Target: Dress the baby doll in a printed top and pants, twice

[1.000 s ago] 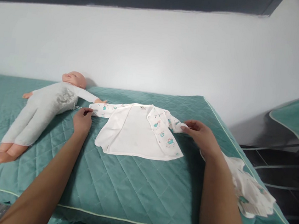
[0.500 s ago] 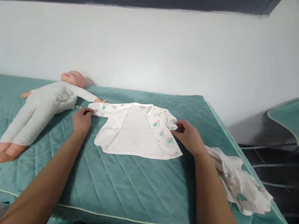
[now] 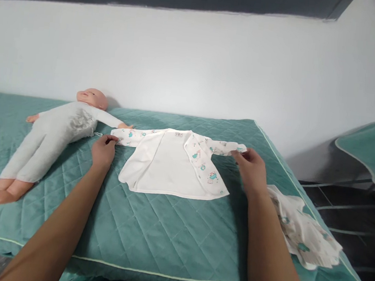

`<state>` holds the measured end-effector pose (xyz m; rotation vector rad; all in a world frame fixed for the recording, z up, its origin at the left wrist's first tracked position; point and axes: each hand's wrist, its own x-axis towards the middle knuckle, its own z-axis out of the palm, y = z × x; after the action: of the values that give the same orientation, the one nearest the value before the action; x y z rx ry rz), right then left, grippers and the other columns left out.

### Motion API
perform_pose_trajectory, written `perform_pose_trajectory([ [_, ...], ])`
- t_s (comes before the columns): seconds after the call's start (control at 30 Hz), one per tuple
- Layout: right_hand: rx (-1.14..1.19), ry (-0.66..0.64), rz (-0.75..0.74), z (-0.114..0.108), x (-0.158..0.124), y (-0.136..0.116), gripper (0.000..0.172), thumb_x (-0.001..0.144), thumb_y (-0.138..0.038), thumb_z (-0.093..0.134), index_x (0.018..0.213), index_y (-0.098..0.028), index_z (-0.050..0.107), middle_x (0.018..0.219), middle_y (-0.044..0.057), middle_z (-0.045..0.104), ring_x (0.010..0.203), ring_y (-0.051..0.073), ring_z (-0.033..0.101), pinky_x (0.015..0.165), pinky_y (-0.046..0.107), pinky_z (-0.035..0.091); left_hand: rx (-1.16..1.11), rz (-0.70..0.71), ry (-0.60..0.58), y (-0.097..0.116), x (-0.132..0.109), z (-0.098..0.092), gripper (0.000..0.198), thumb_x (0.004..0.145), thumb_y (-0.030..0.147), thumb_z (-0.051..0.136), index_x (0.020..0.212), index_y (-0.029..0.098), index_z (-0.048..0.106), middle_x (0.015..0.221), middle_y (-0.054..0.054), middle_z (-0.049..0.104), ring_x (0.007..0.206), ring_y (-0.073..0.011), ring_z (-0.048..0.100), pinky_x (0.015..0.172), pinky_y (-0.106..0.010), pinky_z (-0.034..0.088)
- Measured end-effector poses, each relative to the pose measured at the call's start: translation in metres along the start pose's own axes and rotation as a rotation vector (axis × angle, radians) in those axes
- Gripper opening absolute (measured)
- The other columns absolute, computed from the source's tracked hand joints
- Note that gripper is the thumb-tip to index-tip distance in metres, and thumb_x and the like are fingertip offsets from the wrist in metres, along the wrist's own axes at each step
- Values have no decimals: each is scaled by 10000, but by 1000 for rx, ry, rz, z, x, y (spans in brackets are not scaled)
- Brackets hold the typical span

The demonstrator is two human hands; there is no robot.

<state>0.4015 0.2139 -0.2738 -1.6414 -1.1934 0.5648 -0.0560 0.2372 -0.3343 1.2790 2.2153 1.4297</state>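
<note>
A small white baby shirt (image 3: 171, 168) with teal animal prints lies spread on the green quilted cover, its front open and its label at the top. My left hand (image 3: 103, 152) pinches the cuff of the sleeve on the left. At the other side, my right hand (image 3: 250, 167) is closed on the cuff of the right sleeve, which stretches outward. Both sleeves extend sideways from the body of the shirt. A baby doll (image 3: 62, 134) with a white cloth body lies on its back to the left, one of its hands close to the left sleeve.
Another crumpled white printed garment (image 3: 305, 231) lies by my right forearm. The green quilted bed cover (image 3: 163, 241) has a pale piped edge and meets a white wall (image 3: 195, 69). At the far right is a green covered seat (image 3: 374, 151).
My right hand has moved to the right, drawing the bunched right sleeve out straight. My left hand, the shirt's body and the doll stay in place.
</note>
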Motion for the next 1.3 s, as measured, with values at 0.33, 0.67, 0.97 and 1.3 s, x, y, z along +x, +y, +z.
perform_pose_trajectory([
  [0.33,245,316,195,-3,18,19,245,765,-391,719,718,-218,552,645,-49,502,601,124,443,558,270,386,29,-7,-18,-1,1,0,181,781,208,546,840,214,717,833,-43,709,797,-241,629,786,-387,490],
  [0.67,174,334,115,3,30,32,293,785,-443,680,915,-182,653,911,36,697,789,167,611,744,316,497,52,-8,-37,-4,3,1,188,786,229,539,846,220,717,854,-36,727,799,-232,638,747,-358,468],
  [0.97,-196,326,55,1,39,43,246,761,-417,657,864,-198,609,952,81,682,832,216,596,897,427,485,35,-8,-43,3,-2,-3,176,777,209,549,830,210,716,825,-35,716,734,-221,608,707,-359,448],
  [1.3,-143,294,-17,2,36,41,250,705,-293,649,936,-203,683,857,32,693,815,217,648,896,406,513,41,2,-44,2,-1,-2,180,781,210,548,831,219,721,837,-28,725,740,-221,617,734,-366,473],
])
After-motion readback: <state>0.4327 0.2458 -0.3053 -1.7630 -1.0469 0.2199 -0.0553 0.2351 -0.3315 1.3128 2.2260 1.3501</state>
